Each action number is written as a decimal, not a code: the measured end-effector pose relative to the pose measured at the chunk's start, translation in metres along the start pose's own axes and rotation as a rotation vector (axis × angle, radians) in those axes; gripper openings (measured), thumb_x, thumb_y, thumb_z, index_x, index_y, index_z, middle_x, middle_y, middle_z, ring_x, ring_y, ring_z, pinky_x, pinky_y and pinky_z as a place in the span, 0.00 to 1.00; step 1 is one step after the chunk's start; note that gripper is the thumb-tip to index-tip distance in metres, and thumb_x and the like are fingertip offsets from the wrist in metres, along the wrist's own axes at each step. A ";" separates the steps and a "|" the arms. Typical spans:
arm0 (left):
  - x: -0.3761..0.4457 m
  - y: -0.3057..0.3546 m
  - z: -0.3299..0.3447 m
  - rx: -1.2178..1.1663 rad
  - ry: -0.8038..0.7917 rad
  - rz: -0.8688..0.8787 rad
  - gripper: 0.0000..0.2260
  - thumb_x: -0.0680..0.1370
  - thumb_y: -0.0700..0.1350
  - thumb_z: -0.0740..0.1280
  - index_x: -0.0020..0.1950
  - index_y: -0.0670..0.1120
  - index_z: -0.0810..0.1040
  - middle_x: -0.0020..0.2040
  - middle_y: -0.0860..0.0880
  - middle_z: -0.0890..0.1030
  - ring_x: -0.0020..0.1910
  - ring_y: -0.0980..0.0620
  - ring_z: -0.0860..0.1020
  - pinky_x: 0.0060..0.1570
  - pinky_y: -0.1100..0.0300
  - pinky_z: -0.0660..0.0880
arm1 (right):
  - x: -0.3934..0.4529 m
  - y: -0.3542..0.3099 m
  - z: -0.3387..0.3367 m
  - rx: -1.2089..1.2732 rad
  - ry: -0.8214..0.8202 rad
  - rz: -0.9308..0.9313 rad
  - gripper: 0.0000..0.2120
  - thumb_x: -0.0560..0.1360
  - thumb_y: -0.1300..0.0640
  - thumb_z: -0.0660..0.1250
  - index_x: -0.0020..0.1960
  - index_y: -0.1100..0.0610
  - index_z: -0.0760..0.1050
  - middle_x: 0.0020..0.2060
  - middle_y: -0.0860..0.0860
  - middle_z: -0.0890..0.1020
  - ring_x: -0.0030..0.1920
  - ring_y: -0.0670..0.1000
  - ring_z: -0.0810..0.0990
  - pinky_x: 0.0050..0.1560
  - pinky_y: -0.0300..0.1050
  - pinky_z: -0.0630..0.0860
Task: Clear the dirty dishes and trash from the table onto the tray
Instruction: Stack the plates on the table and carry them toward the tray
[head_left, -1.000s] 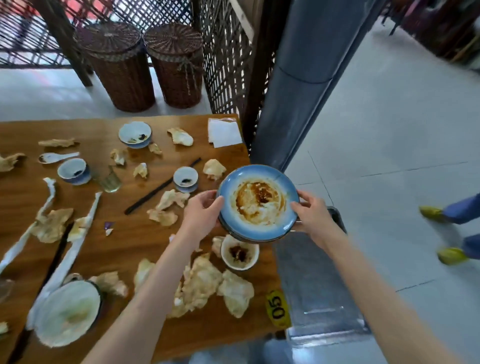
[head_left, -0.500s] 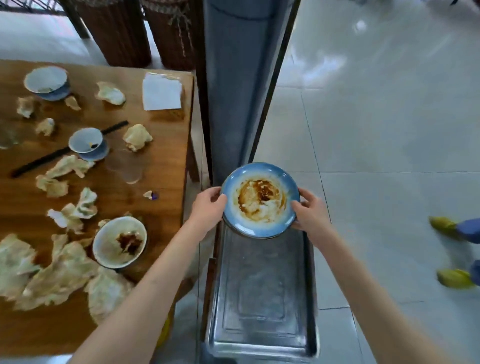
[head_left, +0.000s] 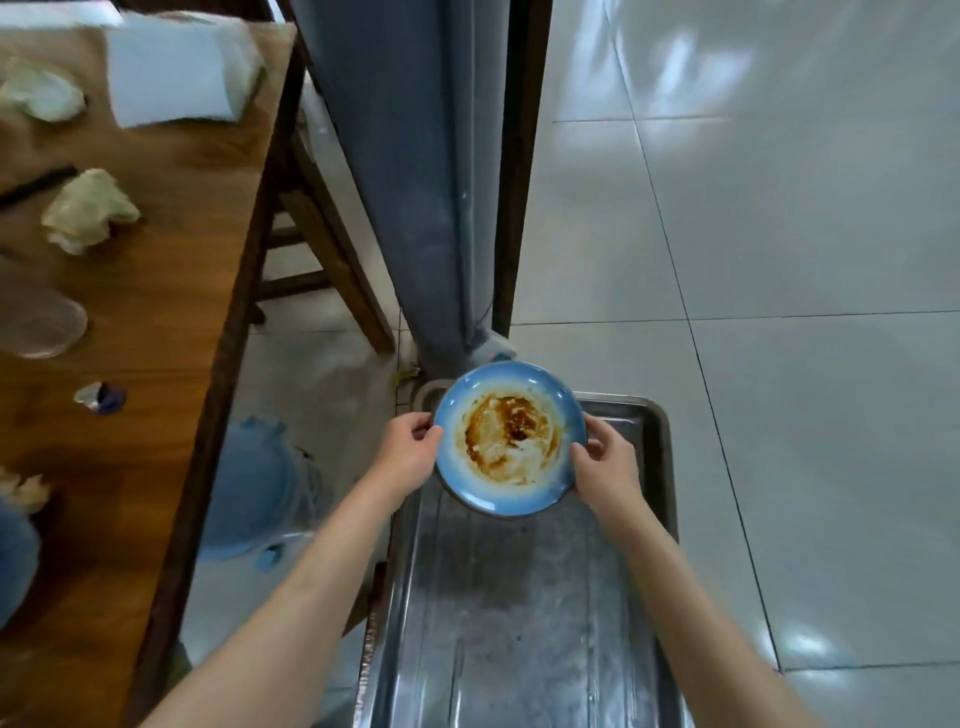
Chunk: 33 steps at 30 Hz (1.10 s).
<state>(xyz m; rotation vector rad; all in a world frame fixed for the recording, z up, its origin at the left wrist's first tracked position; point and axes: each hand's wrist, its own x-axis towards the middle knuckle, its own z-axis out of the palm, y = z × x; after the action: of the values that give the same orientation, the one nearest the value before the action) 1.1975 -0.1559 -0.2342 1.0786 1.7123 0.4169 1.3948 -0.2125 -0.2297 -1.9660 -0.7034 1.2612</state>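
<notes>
We hold the dirty blue plate (head_left: 510, 441) w/ both hands over the far end of the metal tray (head_left: 524, 623): left hand (head_left: 410, 451) pinches its left rim, right hand (head_left: 605, 463) grips the right rim. Can't tell if it touches the tray. Crumpled napkins (head_left: 88, 210) sit on the wooden table (head_left: 171, 312) at left.

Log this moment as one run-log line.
step: placing | held: dirty blue plate | left hand: gripping rim | right hand: gripping rim | position: over metal tray's far end
</notes>
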 end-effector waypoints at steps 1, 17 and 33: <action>0.006 -0.006 0.004 0.015 -0.008 -0.008 0.14 0.79 0.39 0.61 0.65 0.38 0.73 0.53 0.45 0.78 0.51 0.50 0.77 0.52 0.54 0.76 | 0.007 0.010 0.003 -0.002 -0.001 0.016 0.20 0.76 0.64 0.62 0.66 0.53 0.71 0.51 0.52 0.80 0.51 0.50 0.80 0.51 0.56 0.79; 0.030 -0.054 0.019 0.215 -0.057 -0.064 0.11 0.79 0.41 0.62 0.60 0.42 0.76 0.46 0.50 0.79 0.47 0.51 0.78 0.49 0.56 0.77 | 0.037 0.053 0.030 -0.067 -0.021 0.114 0.21 0.77 0.65 0.61 0.67 0.52 0.71 0.55 0.54 0.79 0.55 0.52 0.78 0.54 0.56 0.78; 0.035 -0.065 0.021 0.261 -0.029 -0.021 0.08 0.79 0.38 0.63 0.55 0.44 0.77 0.36 0.59 0.72 0.36 0.63 0.72 0.32 0.70 0.67 | 0.043 0.065 0.038 -0.060 -0.040 0.129 0.21 0.78 0.65 0.60 0.68 0.50 0.69 0.58 0.52 0.76 0.57 0.51 0.76 0.55 0.57 0.77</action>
<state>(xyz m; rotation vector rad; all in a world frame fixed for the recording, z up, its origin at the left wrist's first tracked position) 1.1841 -0.1663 -0.3088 1.2457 1.7842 0.1654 1.3809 -0.2102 -0.3155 -2.0679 -0.6493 1.3741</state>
